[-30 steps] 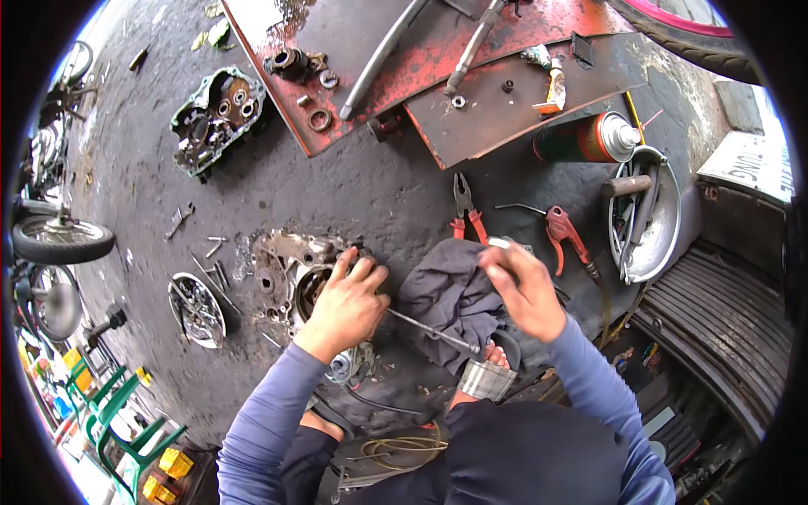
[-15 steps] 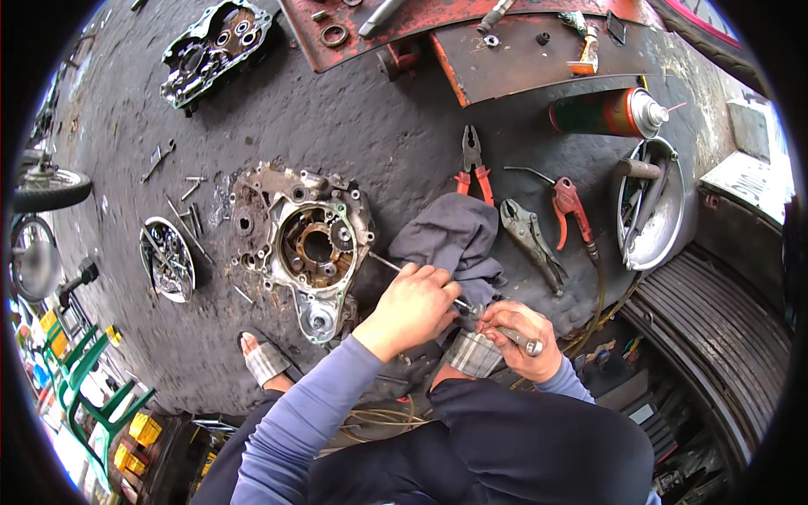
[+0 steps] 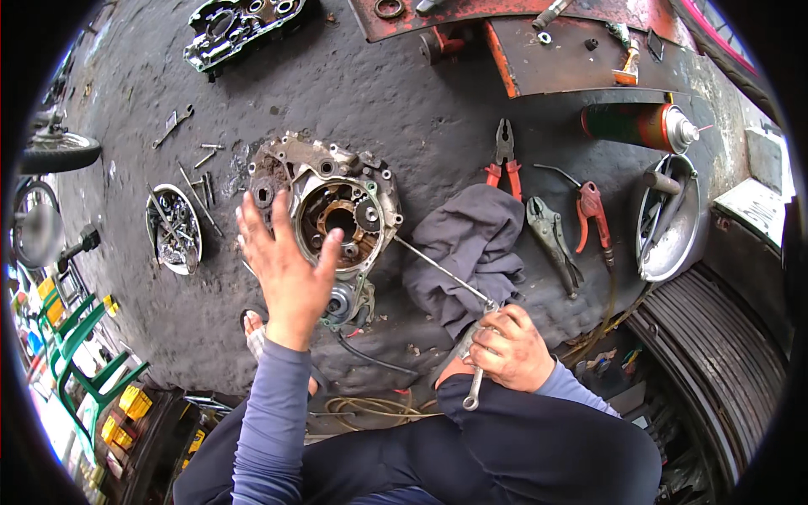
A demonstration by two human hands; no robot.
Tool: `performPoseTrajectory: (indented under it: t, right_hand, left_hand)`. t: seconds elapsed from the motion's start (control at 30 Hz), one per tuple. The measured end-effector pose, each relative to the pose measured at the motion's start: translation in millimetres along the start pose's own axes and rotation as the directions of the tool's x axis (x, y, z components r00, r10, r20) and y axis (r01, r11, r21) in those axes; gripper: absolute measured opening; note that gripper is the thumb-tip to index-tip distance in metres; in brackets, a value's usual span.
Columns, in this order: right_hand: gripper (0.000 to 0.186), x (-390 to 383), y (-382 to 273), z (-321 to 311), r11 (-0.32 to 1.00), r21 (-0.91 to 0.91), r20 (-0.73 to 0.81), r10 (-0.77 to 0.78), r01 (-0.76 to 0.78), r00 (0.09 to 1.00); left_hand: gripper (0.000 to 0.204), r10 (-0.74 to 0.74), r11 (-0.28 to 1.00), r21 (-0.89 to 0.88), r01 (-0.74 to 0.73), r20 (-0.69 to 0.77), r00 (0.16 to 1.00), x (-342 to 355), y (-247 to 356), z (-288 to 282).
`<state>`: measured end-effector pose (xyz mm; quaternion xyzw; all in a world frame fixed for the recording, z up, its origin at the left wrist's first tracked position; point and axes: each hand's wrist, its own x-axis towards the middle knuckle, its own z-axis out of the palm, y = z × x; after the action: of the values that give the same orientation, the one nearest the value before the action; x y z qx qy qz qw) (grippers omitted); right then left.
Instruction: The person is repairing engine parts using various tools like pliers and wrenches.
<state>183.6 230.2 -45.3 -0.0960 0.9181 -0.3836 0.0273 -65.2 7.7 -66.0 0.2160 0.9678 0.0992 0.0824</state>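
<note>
My left hand (image 3: 290, 273) is raised, fingers spread and holding nothing, above the near left side of the engine casing (image 3: 370, 172). The casing lies on the dark floor with its round cavity facing up; my fingers cover part of it. My right hand (image 3: 512, 347) is closed on a combination wrench (image 3: 474, 389), its ring end sticking out below. From the wrench's upper end a long thin metal rod (image 3: 442, 271) runs to the casing's right edge; how the two join is hidden. A grey rag (image 3: 471, 240) lies beneath and beside the rod.
Right of the rag lie pliers (image 3: 505, 160), locking pliers (image 3: 551, 240), a red air gun (image 3: 592, 210), a spray can (image 3: 631, 126) and a metal basin (image 3: 673, 244) of tools. A bowl of small parts (image 3: 174, 227) stands left. Another casing half (image 3: 240, 29) sits far left.
My left hand has let go of the rod and moved left over the casing, its fingers opening. My right hand still grips the wrench, whose ring end now points down toward me.
</note>
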Motion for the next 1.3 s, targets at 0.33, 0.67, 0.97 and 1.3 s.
performPoseTrajectory:
  t: [0.33,0.67,0.97,1.3]
  right_hand:
    - [0.031,7.0,27.4,37.4,0.938,0.327,-0.12,-0.083,0.118,0.989]
    - [0.031,15.7,31.5,42.1,0.863,0.501,-0.344,0.131,0.064,0.93]
    - [0.053,19.8,50.1,34.5,-0.227,0.967,0.134,0.843,0.118,0.521]
    - [0.056,25.3,65.9,30.0,-0.406,0.912,0.324,0.8,0.058,0.505]
  left_hand:
    - [0.091,-0.033,0.999,0.018,0.032,0.052,0.998,-7.9,1.1,26.4]
    - [0.094,-0.027,0.999,0.044,0.024,0.057,0.998,-7.2,7.9,27.2]
    - [0.093,-0.018,0.997,0.077,0.013,0.065,0.998,-6.9,6.4,25.6]
    - [0.089,-0.022,0.998,0.066,0.019,0.051,0.998,-8.3,2.1,29.6]
